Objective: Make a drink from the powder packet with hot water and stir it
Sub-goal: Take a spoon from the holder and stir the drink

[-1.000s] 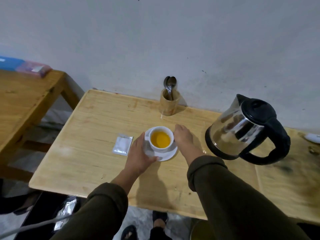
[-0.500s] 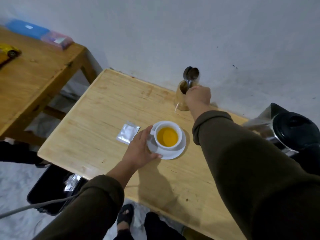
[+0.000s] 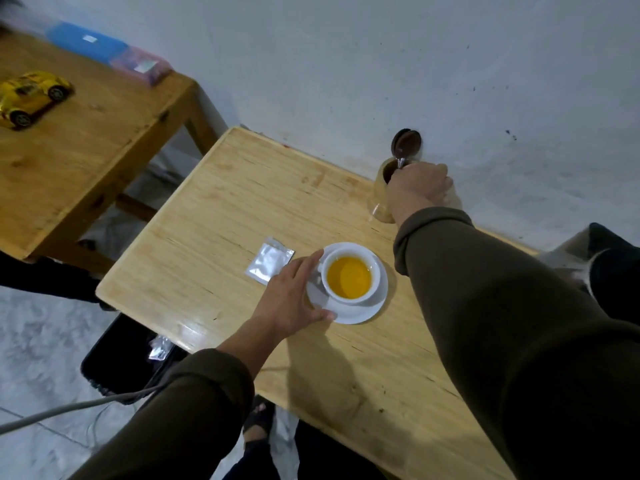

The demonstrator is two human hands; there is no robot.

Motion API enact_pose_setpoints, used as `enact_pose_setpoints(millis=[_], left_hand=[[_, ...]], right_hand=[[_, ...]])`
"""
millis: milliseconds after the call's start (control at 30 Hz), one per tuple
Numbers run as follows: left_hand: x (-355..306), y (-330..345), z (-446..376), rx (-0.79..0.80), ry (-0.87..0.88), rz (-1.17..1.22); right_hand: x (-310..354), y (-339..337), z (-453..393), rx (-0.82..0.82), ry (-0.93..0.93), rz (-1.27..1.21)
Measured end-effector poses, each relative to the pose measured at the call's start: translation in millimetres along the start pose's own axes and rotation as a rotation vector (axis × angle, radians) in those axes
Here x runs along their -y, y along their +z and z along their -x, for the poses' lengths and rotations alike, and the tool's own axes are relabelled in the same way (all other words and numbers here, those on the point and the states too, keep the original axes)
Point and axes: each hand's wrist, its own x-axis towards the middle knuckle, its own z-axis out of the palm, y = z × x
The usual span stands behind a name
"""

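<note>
A white cup of yellow-orange drink stands on a white saucer in the middle of the light wooden table. My left hand grips the saucer's left rim, thumb on the near edge. A silver powder packet lies flat just left of that hand. By the wall, a wooden holder carries two spoons, bowls up. My right hand is over the holder, fingers closed on a spoon handle. The hand hides most of the holder.
The kettle sits at the right edge, mostly behind my right sleeve. A black bin stands on the floor under the table's left corner. A second wooden table at left holds a yellow toy car and flat boxes.
My right hand left the saucer's right side, reached back to the spoon holder and closed on a spoon. The left hand stayed on the saucer. The view swung left.
</note>
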Motion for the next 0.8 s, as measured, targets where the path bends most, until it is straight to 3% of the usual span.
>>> enact_pose_setpoints(millis=[333, 500, 633, 800], left_hand=[[0, -2, -2, 0.014, 0.028, -0.011], [-1, -4, -2, 0.034, 0.014, -0.023], [-3, -4, -1, 0.054, -0.021, -0.032], [-5, -2, -2, 0.062, -0.050, -0.019]], right_hand=[[-9, -3, 3, -0.088, -0.056, -0.192], [-8, -12, 11, -0.088, -0.136, -0.477], [0, -30, 17, -0.160, -0.233, -0.551], [6, -57, 33, -0.173, -0.215, -0.606]])
